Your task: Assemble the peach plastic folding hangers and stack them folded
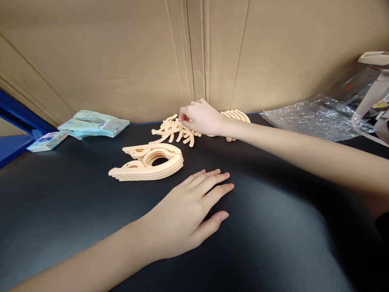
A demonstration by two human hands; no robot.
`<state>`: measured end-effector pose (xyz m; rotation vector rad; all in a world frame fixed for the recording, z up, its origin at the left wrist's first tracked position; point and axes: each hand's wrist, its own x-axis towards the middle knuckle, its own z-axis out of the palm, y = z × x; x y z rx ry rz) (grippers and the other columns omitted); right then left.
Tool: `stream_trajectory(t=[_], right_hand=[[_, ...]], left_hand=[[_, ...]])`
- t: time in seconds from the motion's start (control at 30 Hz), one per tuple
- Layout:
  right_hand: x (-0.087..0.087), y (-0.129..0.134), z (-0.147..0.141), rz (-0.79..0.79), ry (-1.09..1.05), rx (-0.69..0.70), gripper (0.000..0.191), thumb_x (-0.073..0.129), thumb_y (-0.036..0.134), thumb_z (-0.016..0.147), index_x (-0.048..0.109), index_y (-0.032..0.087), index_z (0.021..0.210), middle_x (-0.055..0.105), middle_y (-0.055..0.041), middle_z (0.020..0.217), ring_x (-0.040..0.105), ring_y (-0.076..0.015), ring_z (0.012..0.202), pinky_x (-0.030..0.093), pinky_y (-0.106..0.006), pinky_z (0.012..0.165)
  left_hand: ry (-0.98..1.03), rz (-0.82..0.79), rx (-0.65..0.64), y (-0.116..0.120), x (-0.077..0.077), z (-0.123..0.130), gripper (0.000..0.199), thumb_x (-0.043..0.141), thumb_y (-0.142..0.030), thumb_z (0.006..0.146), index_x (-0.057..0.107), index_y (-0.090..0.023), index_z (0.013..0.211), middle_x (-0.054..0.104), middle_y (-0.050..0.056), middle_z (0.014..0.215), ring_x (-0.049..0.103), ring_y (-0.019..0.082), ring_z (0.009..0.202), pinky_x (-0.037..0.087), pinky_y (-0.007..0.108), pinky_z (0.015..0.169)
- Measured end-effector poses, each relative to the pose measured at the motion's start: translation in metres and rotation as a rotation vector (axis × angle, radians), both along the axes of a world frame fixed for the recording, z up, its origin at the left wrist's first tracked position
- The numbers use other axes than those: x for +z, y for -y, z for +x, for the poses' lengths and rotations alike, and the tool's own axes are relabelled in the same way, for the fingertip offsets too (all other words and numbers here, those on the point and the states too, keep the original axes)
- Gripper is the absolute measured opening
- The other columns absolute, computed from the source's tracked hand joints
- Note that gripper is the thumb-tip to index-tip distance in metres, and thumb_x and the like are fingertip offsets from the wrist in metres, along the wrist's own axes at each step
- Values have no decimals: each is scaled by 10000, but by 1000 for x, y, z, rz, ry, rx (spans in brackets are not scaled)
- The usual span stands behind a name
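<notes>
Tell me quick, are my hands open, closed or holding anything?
Left hand: open, palm down, holding nothing visible.
Right hand: curled at the heap of cream folding hangers; whether it grips one cannot be told.

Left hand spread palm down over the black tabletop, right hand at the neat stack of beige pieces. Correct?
No: in the head view the right hand is at the jumbled pile of beige pieces, not the neat stack. The left hand is spread palm down over the black tabletop.

Your spot: looks like a makeshift workshop or storeroom station. Black bench (60,202) before you, cardboard (121,52) walling its back edge, blue frame (12,148) at your left, crumpled clear plastic (306,117) at right.
</notes>
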<state>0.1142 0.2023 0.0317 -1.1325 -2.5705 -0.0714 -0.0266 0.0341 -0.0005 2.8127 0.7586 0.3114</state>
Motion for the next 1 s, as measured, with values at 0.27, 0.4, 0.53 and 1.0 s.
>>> stream_trajectory(t=[0.27,0.4,0.53,1.0], right_hand=[[16,-4,54,-119,-232,14,163,507,193,951,657,137,983,690,-65,907,576,-175,766,435,-329,702],[19,9,92,-251,-264,107,146,529,272,954,632,174,925,679,-41,885,573,-166,777,452,-324,708],[18,33,113,-465,-163,218,201,528,335,958,671,197,927,703,-17,948,619,-176,873,468,-329,785],[-3,65,76,-469,-118,373,50,681,164,861,709,180,900,742,9,902,663,-149,876,449,-305,857]], left_hand=[[11,7,-5,-1,-1,1,424,467,-306,1028,517,-138,1413,517,125,1518,432,275,1444,376,515,1193],[19,41,-12,-1,0,1,406,461,-295,1030,541,-126,1389,541,131,1493,460,282,1421,411,503,1170],[105,142,-55,2,1,1,303,465,-190,1015,642,-130,1254,636,114,1367,502,264,1374,462,407,1124],[129,92,-34,0,-2,2,280,465,-182,1017,638,-164,1236,668,106,1299,573,234,1293,513,380,1029]])
